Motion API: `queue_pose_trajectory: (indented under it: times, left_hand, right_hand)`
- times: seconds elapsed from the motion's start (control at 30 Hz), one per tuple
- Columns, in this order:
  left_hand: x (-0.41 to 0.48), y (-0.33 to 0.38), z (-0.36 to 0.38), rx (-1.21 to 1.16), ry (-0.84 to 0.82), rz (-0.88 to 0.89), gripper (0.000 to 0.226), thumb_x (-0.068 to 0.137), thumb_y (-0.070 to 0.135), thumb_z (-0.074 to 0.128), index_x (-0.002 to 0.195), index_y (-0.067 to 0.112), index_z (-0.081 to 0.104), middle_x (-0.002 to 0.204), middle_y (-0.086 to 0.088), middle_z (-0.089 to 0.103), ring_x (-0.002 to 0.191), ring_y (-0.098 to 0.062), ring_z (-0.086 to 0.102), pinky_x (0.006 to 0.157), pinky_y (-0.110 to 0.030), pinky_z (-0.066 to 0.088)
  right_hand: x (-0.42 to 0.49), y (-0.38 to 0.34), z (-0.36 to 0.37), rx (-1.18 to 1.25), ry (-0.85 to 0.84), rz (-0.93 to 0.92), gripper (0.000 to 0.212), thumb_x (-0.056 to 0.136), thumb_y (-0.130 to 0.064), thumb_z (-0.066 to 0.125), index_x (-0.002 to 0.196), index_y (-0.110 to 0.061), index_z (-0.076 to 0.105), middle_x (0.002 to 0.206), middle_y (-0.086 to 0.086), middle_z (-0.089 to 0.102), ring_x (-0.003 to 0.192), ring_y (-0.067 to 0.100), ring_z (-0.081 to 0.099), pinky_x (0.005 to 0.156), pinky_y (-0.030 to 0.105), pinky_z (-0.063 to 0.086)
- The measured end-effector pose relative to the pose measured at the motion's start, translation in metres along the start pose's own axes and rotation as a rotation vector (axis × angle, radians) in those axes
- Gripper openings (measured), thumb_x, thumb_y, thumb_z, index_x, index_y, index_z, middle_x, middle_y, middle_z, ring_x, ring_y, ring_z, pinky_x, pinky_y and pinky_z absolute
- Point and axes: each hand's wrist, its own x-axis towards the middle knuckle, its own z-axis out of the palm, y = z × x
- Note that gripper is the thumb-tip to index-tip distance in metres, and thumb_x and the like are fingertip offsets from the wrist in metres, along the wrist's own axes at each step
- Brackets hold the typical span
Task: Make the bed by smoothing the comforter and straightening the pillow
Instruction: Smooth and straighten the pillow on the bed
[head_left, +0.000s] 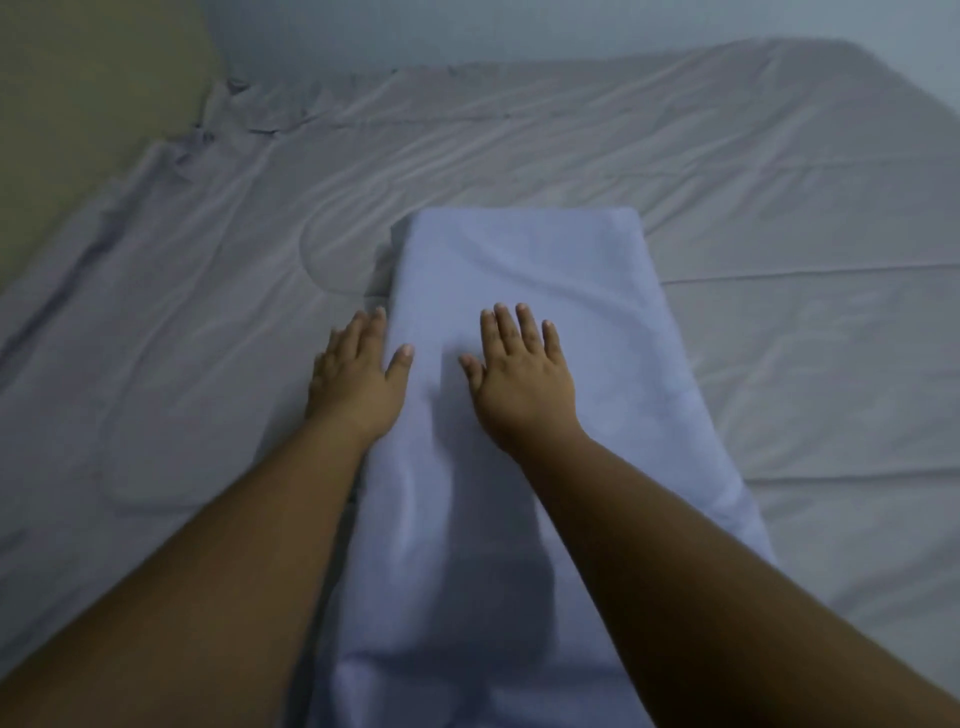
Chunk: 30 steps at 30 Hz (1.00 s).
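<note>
View: one head-worn wide-angle camera is looking forward and down from above the near end of the pillow (524, 270).
Facing: it is pointing along the pillow's length, toward the wall (519, 26) beyond the pillow's far end.
Nearness: it is sitting close, the forearms (234, 545) reaching in on either side of the pillow's near end.
Coverage: the comforter (779, 182) is spreading left, right and beyond the pillow.
</note>
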Motion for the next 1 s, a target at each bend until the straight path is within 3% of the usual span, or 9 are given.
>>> queue_pose_trajectory:
  times: [0.23,0.37,0.47,0.53,0.63,0.73,0.83,1.0]
  left_hand:
    - [0.033,0.084,0.031,0.029,-0.017,0.140,0.061,0.100,0.050,0.023,0.154,0.028,0.003,0.163,0.007,-0.004,0.150,-0.019,-0.003,0.123,-0.039,0.000]
    - [0.035,0.074,0.059,0.225,-0.164,0.131,0.062,0.100,0.052,0.015,0.154,0.028,-0.002,0.162,0.007,-0.009,0.150,-0.019,-0.007,0.122,-0.041,-0.004]
    - [0.036,0.054,0.074,0.337,-0.079,0.033,0.066,0.098,0.055,0.014,0.154,0.025,-0.003,0.162,0.002,-0.010,0.150,-0.024,-0.008,0.122,-0.042,-0.005]
    - [0.043,0.062,0.076,0.347,-0.038,0.043,0.066,0.098,0.056,0.013,0.154,0.024,-0.001,0.163,0.000,-0.007,0.150,-0.028,-0.006,0.121,-0.045,-0.004]
    - [0.062,0.069,0.075,0.379,-0.048,0.189,0.058,0.098,0.055,0.012,0.152,0.039,0.002,0.163,0.009,-0.003,0.150,-0.030,-0.004,0.120,-0.050,-0.002]
    - [0.083,0.043,0.067,0.252,-0.034,-0.027,0.057,0.098,0.057,0.015,0.151,0.044,0.001,0.162,0.010,-0.007,0.149,-0.034,0.001,0.119,-0.054,0.006]
    - [0.088,0.034,0.068,0.091,-0.003,-0.133,0.060,0.098,0.055,0.021,0.153,0.037,0.002,0.163,0.001,-0.003,0.144,-0.038,0.021,0.116,-0.049,0.021]
    - [0.088,0.033,0.086,-0.048,0.214,-0.211,0.066,0.097,0.052,0.029,0.154,0.021,0.013,0.144,-0.026,0.035,0.128,-0.042,0.041,0.106,-0.048,0.033]
  right_hand:
    - [0.025,0.105,-0.018,-0.072,0.052,0.147,0.060,0.102,-0.044,0.020,0.153,-0.013,0.014,0.161,0.003,0.012,0.149,0.021,0.002,0.119,0.040,-0.004]
    - [0.034,0.135,0.005,0.016,-0.080,0.252,0.060,0.101,-0.045,0.021,0.153,-0.016,0.016,0.161,0.001,0.011,0.149,0.020,0.003,0.120,0.042,0.000]
    - [0.034,0.139,0.024,0.011,-0.064,0.384,0.061,0.100,-0.045,0.023,0.152,-0.014,0.018,0.161,0.003,0.014,0.149,0.021,0.004,0.119,0.046,0.000]
    - [0.043,0.125,0.027,-0.005,-0.022,0.337,0.063,0.100,-0.047,0.024,0.152,-0.012,0.019,0.160,0.005,0.017,0.149,0.023,0.006,0.118,0.046,-0.003]
    - [0.062,0.113,0.029,0.009,-0.120,0.092,0.057,0.101,-0.046,0.021,0.153,-0.023,0.016,0.161,-0.003,0.011,0.149,0.020,0.004,0.118,0.046,-0.002]
    - [0.070,0.144,0.031,0.056,-0.099,0.340,0.057,0.101,-0.046,0.020,0.153,-0.027,0.010,0.162,-0.008,0.003,0.149,0.022,-0.002,0.118,0.050,-0.002]
    - [0.070,0.163,0.040,0.158,-0.049,0.520,0.057,0.100,-0.047,0.022,0.153,-0.030,0.008,0.162,-0.005,-0.001,0.148,0.028,0.004,0.119,0.050,0.008]
    - [0.071,0.150,0.051,0.179,0.065,0.652,0.055,0.098,-0.053,0.026,0.150,-0.038,0.016,0.146,0.019,0.030,0.126,0.040,0.038,0.106,0.050,0.029]
